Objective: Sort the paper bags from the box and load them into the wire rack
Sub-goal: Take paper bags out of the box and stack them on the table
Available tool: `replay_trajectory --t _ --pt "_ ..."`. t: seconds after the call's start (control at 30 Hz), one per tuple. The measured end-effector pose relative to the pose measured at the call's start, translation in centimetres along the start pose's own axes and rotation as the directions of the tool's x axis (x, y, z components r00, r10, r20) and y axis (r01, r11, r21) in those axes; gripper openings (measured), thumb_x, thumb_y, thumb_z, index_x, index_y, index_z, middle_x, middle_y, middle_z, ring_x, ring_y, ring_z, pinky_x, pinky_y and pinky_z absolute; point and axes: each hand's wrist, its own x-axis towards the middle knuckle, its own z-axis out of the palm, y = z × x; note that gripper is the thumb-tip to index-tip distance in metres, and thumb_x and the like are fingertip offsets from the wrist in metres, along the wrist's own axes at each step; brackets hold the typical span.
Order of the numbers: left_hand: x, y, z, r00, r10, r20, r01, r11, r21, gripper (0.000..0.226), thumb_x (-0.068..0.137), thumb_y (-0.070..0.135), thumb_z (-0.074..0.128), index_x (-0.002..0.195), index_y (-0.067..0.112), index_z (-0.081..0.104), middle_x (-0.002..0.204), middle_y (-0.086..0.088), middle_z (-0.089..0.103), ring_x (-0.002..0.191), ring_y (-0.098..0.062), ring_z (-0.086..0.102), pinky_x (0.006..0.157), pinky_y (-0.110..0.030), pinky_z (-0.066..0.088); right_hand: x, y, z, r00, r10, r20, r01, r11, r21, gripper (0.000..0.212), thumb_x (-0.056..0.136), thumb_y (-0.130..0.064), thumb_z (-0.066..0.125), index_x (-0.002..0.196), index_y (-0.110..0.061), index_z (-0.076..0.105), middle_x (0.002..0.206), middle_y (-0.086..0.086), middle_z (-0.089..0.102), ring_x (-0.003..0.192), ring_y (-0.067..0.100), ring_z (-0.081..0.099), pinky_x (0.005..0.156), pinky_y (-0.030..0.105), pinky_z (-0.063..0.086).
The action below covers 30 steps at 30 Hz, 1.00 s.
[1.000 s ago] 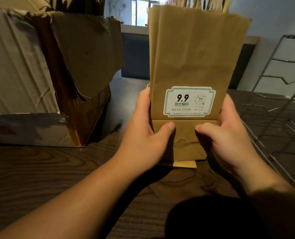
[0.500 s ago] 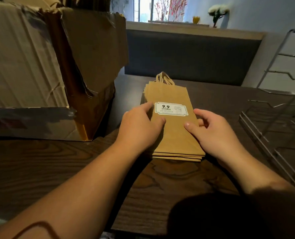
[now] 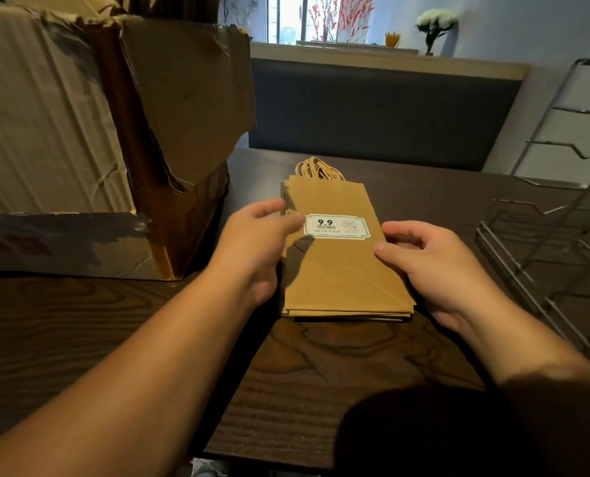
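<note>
1. Since a second ago, the paper bags (image 3: 342, 256) went from upright to flat on the surface (image 3: 321, 390).
2. Left hand (image 3: 255, 242) rests loosely at the stack's left edge, fingers relaxed.
3. Right hand (image 3: 434, 266) sits beside the right edge, fingers loosely curled, gripping nothing.
4. Box (image 3: 90, 139) left, wire rack (image 3: 541, 256) right.

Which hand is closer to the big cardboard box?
Left. The left hand is at the left edge of the paper bags, right beside the cardboard box. The right hand is on the bags' far side, toward the wire rack.
</note>
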Motion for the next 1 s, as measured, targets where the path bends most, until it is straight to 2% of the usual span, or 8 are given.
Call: replay_trajectory --t 0.13,0.23,0.33,0.47,0.57,0.63,0.87,1.0 --pt "-0.3 1.2 -0.6 0.980 -0.193 0.045 0.199 0.956 -0.216 0.038 0.094 0.008 0.066 0.131 0.009 0.057 0.112 -0.018 0.070 0.083 -0.027 0.074 0.061 -0.037 0.062 0.2 0.1 0.0 0.998 0.043 0.040 -0.046 0.994 0.095 0.044 0.089 0.003 0.068 0.128 -0.016 0.064 0.115 0.001 0.070 0.107 0.013 0.066 0.090 0.032 0.056" --pt "-1.5 1.4 -0.6 0.913 -0.312 0.263 0.344 0.935 -0.083 0.032 0.095 0.021 0.065 0.124 0.008 0.064 0.107 -0.017 0.075 0.089 -0.030 0.076 0.071 -0.043 0.063 -0.1 0.0 0.1 0.992 0.034 0.120 -0.045 0.995 0.087 0.042 0.092 0.001 0.064 0.127 -0.021 0.063 0.113 -0.003 0.069 0.102 0.007 0.066 0.077 0.021 0.056" --pt "-1.7 0.6 -0.1 0.953 -0.165 0.256 0.171 0.985 -0.001 0.038 0.095 0.000 0.060 0.129 0.015 0.061 0.108 -0.011 0.076 0.093 -0.029 0.075 0.077 -0.045 0.063 -0.3 -0.3 0.2 0.995 -0.027 0.095 0.019 0.996 0.087 0.047 0.091 0.000 0.066 0.132 -0.023 0.060 0.120 -0.008 0.065 0.103 -0.001 0.061 0.074 0.015 0.054" --pt "-2.1 0.8 0.2 0.946 0.162 0.279 -0.149 0.987 -0.067 0.050 0.094 -0.005 0.058 0.135 0.023 0.055 0.116 -0.003 0.074 0.105 -0.024 0.072 0.088 -0.041 0.060 -0.5 -0.9 -0.3 0.996 -0.077 -0.034 0.084 0.957 0.278 0.066 0.093 -0.011 0.068 0.150 -0.026 0.038 0.134 0.000 0.062 0.114 0.012 0.065 0.094 0.037 0.054" --pt "-2.3 1.3 -0.3 0.827 0.415 0.379 -0.443 0.896 -0.014 0.054 0.093 -0.002 0.064 0.139 0.020 0.048 0.127 -0.004 0.069 0.116 -0.020 0.067 0.096 -0.039 0.056 -1.5 -1.6 -0.9 0.975 -0.220 0.036 0.209 0.958 0.194 0.035 0.100 -0.007 0.053 0.129 -0.027 0.058 0.111 -0.011 0.075 0.103 0.006 0.070 0.081 0.024 0.058" --pt "-2.4 1.4 -0.5 0.738 0.516 0.434 -0.585 0.810 0.031 0.058 0.089 0.004 0.067 0.140 0.021 0.044 0.135 -0.005 0.064 0.124 -0.020 0.062 0.104 -0.044 0.051 -2.2 -2.0 -1.0 0.953 -0.303 0.012 0.298 0.944 0.145 0.036 0.101 -0.004 0.050 0.113 -0.035 0.062 0.108 -0.020 0.073 0.104 -0.001 0.068 0.079 0.017 0.056" --pt "-2.0 0.3 0.1 0.768 0.585 0.260 -0.628 0.768 0.129 0.043 0.085 0.025 0.072 0.124 0.029 0.054 0.123 0.004 0.069 0.115 -0.012 0.066 0.100 -0.046 0.053 -2.5 -1.9 -0.2 0.923 -0.384 0.011 0.382 0.919 0.098 0.045 0.099 0.002 0.051 0.111 -0.041 0.053 0.101 -0.032 0.065 0.100 -0.019 0.059 0.074 0.001 0.046" --pt "-2.2 -0.7 0.4 0.776 0.589 0.227 -0.626 0.762 0.164 0.048 0.081 0.024 0.072 0.122 0.033 0.049 0.120 0.009 0.068 0.112 -0.009 0.066 0.098 -0.046 0.055 -2.5 -1.6 0.2 0.916 -0.391 0.094 0.381 0.918 0.106 0.052 0.095 0.002 0.057 0.120 -0.043 0.051 0.117 -0.025 0.066 0.113 -0.009 0.060 0.089 0.016 0.052"
